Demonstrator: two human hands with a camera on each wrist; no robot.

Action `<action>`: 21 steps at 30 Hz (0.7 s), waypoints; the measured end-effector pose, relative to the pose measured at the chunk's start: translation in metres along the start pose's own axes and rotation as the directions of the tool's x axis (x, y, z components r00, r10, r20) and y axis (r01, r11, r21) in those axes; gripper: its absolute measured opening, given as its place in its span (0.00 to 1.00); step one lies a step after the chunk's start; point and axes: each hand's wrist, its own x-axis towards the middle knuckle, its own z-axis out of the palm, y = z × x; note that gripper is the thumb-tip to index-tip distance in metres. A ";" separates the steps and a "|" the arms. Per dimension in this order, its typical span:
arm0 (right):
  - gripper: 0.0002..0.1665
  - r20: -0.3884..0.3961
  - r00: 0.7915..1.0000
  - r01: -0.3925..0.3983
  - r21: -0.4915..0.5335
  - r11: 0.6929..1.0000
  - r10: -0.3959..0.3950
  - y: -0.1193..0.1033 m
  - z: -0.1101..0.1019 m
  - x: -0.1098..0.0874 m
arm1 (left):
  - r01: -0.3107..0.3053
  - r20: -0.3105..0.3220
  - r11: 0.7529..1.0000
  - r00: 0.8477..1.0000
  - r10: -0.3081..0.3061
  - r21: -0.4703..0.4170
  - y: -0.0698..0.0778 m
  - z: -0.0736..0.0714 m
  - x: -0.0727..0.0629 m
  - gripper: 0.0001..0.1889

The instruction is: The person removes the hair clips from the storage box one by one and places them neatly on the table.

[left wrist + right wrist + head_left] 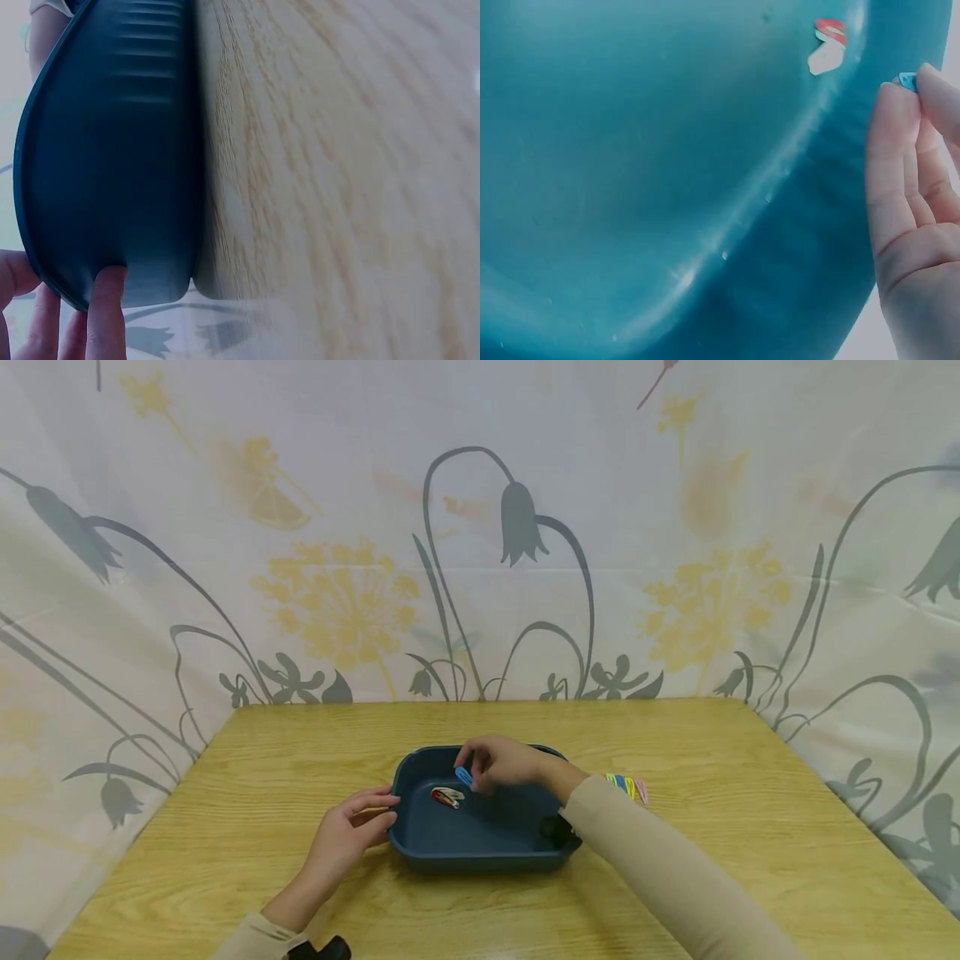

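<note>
A dark blue plastic basin (480, 863) stands on the wooden table. My left hand (352, 831) holds it by the left end, with fingers at the rim and on the outer wall (105, 202). Over the inside of the basin, my right hand (498, 764) pinches a small blue hair clip (463, 776) between thumb and fingertips. In the right wrist view, only a bit of the blue clip (907, 80) shows past the fingertips. Below it, a red clip (831, 30) and a white clip (826, 58) lie together on the basin floor.
To the right of the basin, a row of several green, yellow, blue and pink clips (640, 791) lies on the table (262, 768), partly hidden by the right sleeve. A flower-patterned cloth (480, 610) hangs behind the table's back edge.
</note>
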 end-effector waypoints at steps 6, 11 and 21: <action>0.19 -0.066 0.998 0.030 0.101 0.994 -0.024 -0.004 -0.013 -0.006 | 0.005 -0.007 1.000 1.000 -0.004 0.006 0.000 0.000 0.000 0.13; 0.19 -0.128 0.992 0.036 0.131 0.991 -0.019 -0.005 -0.023 -0.014 | 0.007 -0.006 1.000 1.000 -0.007 0.009 -0.001 0.001 -0.001 0.13; 0.19 -0.186 0.982 0.050 0.173 0.984 -0.018 -0.006 -0.041 -0.031 | 0.004 0.002 1.000 1.000 -0.004 0.007 -0.001 0.000 -0.001 0.14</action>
